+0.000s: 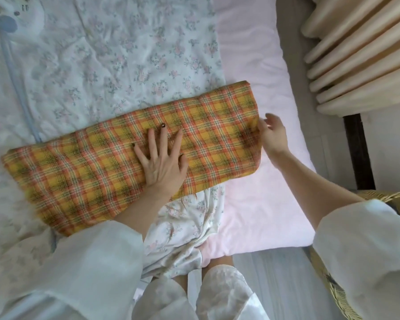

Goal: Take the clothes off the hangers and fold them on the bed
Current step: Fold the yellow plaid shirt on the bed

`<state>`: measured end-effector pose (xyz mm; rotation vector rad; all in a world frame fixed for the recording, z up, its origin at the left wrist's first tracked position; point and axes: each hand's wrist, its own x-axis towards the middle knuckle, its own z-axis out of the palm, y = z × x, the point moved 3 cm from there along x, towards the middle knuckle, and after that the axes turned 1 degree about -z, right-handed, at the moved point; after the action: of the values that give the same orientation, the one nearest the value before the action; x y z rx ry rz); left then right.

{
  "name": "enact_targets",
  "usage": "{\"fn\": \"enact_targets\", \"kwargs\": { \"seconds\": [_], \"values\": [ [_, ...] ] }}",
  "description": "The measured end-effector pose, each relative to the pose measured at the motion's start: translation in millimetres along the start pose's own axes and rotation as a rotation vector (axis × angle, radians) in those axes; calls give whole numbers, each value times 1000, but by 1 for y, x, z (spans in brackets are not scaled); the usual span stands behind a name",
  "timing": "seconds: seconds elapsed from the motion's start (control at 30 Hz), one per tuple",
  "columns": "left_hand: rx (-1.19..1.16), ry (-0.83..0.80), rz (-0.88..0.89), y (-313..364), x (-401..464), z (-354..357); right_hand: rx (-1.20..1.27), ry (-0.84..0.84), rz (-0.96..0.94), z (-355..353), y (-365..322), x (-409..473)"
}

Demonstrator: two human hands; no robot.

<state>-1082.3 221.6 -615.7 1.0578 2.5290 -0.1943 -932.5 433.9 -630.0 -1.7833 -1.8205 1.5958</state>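
A yellow and orange plaid garment (83, 176) lies folded into a long strip across the bed, running from lower left to upper right. My left hand (162, 162) presses flat on its middle with the fingers spread. My right hand (273, 135) is at the strip's right end, fingers loosely extended and touching the edge of the fabric; whether it pinches the cloth is hidden. No hanger is in view.
Under the plaid lies a white floral quilt (116, 56), and a pink sheet (259, 192) covers the bed's right side. Cream curtains (360, 54) hang at the upper right. A wicker basket (333, 285) stands on the floor at the lower right.
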Motion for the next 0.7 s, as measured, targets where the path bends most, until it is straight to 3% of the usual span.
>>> {"fn": "enact_targets", "kwargs": {
  "seconds": [0.2,0.43,0.7],
  "values": [
    [21,-8,118,15,35,-19,74,-53,55,18,-41,42],
    [11,-268,42,-12,42,-8,-12,81,137,19,-34,60],
    [-69,-151,93,-34,45,-21,184,-383,417,12,20,-9]
  ]
}}
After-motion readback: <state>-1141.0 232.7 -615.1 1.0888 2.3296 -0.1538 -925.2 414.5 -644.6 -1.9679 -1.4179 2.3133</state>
